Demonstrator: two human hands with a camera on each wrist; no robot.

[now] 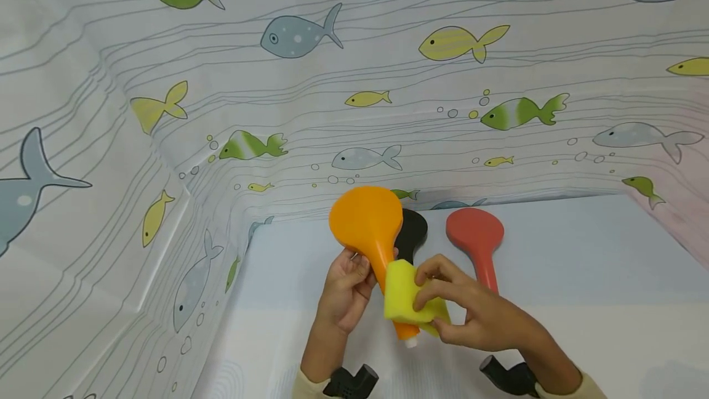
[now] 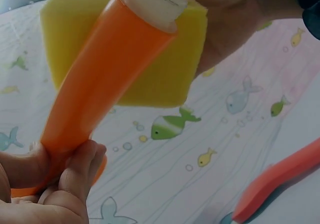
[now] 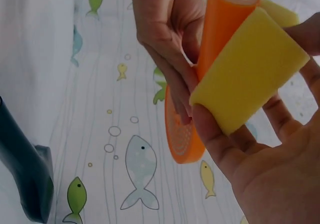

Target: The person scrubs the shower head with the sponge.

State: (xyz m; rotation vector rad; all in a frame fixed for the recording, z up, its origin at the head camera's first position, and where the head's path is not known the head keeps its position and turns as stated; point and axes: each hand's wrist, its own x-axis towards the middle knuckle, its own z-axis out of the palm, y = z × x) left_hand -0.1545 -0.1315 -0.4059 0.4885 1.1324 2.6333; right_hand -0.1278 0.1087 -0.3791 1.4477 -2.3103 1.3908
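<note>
My left hand (image 1: 349, 291) grips an orange shower head (image 1: 365, 217) by its handle, raised over the table and tilted, its round head up and away from me. In the right wrist view the holed spray face (image 3: 182, 134) shows below the left fingers. A white threaded end (image 2: 157, 4) sticks out of the handle's bottom. My right hand (image 1: 482, 313) holds a yellow sponge (image 1: 401, 294) between thumb and fingers. The sponge is bent around the lower handle, close to the threaded end.
Behind the orange one, a black shower head (image 1: 412, 233) lies on the white table (image 1: 570, 251), partly hidden. A red shower head (image 1: 475, 229) lies to its right, its handle running behind my right hand. A fish-patterned sheet (image 1: 310, 103) rises at the back and sides.
</note>
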